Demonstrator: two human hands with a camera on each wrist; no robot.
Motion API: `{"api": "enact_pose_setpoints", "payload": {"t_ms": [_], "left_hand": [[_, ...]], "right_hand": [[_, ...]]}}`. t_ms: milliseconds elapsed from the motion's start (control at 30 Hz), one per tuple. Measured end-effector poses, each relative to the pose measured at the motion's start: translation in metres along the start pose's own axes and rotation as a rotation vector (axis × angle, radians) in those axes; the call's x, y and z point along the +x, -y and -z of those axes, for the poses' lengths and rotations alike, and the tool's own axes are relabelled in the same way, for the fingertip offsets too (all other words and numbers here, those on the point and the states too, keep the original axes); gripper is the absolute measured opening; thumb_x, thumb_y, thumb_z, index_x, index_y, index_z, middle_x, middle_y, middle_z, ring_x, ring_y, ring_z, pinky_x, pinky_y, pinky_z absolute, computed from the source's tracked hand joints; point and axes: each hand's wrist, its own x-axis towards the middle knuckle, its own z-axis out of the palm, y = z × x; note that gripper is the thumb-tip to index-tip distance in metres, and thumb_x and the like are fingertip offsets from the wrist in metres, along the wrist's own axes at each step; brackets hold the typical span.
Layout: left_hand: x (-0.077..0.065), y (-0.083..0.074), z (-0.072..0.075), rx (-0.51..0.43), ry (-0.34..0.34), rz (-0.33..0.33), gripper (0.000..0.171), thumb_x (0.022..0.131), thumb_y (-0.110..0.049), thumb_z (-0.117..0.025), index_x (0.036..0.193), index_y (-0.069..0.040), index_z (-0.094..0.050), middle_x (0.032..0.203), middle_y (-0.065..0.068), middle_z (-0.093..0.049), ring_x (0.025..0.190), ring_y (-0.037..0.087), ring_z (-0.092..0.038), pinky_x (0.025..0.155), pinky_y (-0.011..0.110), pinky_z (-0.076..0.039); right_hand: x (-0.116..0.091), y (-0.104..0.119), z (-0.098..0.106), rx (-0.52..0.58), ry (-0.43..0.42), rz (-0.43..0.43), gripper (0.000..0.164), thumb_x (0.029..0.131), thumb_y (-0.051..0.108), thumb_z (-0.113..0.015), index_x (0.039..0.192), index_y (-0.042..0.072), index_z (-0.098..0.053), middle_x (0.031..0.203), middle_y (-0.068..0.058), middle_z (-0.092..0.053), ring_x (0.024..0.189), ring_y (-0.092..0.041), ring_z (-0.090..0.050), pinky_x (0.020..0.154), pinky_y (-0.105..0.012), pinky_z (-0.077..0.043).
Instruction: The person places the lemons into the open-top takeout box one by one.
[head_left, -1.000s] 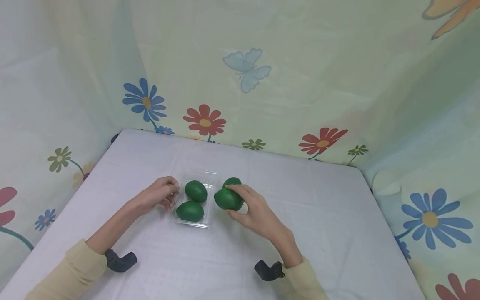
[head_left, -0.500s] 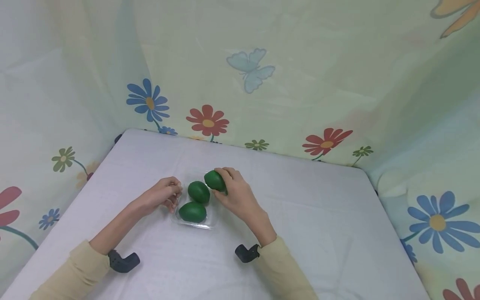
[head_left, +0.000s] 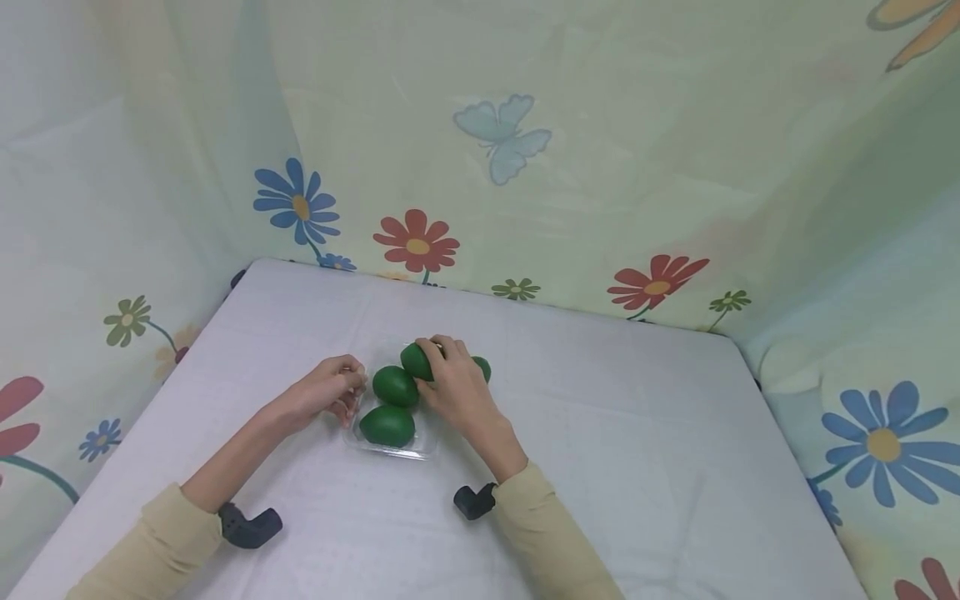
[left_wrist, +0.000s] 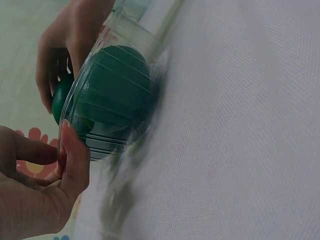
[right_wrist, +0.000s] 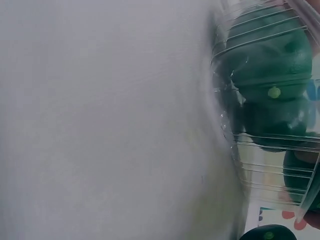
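Observation:
A clear plastic box stands on the table, with one lime in its near part and a second lime behind that. My left hand pinches the box's left rim between thumb and fingers; the left wrist view shows this hand close up at the rim. In my right hand, a third lime is gripped at the far right part of the box. From the head, I cannot tell whether it touches the bottom. Another lime lies outside the box, mostly hidden behind the right hand.
A white cloth covers the table. Behind and at the sides hangs a curtain printed with flowers and butterflies. Dark wrist devices sit at both sleeves.
My right hand has moved left and away from me, carrying its lime from beside the box to the far right part of it. The left hand has stayed at the rim.

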Motion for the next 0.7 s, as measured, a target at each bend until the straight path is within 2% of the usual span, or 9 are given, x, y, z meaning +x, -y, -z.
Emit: {"api": "enact_pose_setpoints", "payload": {"t_ms": [433, 600, 700], "left_hand": [[0.001, -0.004, 0.002, 0.024, -0.02, -0.011, 0.022, 0.101, -0.008, -0.04, 0.115, 0.008, -0.044, 0.086, 0.008, -0.05, 0.064, 0.016, -0.053, 0.054, 0.027, -0.054], [0.0, -0.001, -0.004, 0.02, -0.011, 0.006, 0.022, 0.101, -0.009, -0.041, 0.115, 0.008, -0.045, 0.086, 0.007, -0.051, 0.064, 0.016, -0.054, 0.054, 0.027, -0.055], [0.0, -0.001, -0.005, 0.024, -0.022, 0.001, 0.021, 0.102, -0.009, -0.041, 0.114, 0.007, -0.045, 0.086, 0.008, -0.051, 0.064, 0.016, -0.054, 0.054, 0.027, -0.054]], "right_hand": [[0.007, -0.002, 0.003, 0.0, 0.021, 0.015, 0.058, 0.089, 0.017, -0.081, 0.142, 0.007, -0.058, 0.135, -0.014, -0.062, 0.117, -0.029, -0.062, 0.097, -0.038, -0.059], [0.0, -0.005, 0.004, 0.012, 0.049, 0.0, 0.062, 0.089, 0.017, -0.082, 0.144, 0.008, -0.056, 0.137, -0.016, -0.061, 0.117, -0.031, -0.063, 0.092, -0.039, -0.061], [-0.005, -0.007, 0.005, 0.029, 0.035, 0.002, 0.065, 0.089, 0.016, -0.082, 0.147, 0.009, -0.053, 0.139, -0.017, -0.06, 0.121, -0.033, -0.062, 0.093, -0.04, -0.061]]}}
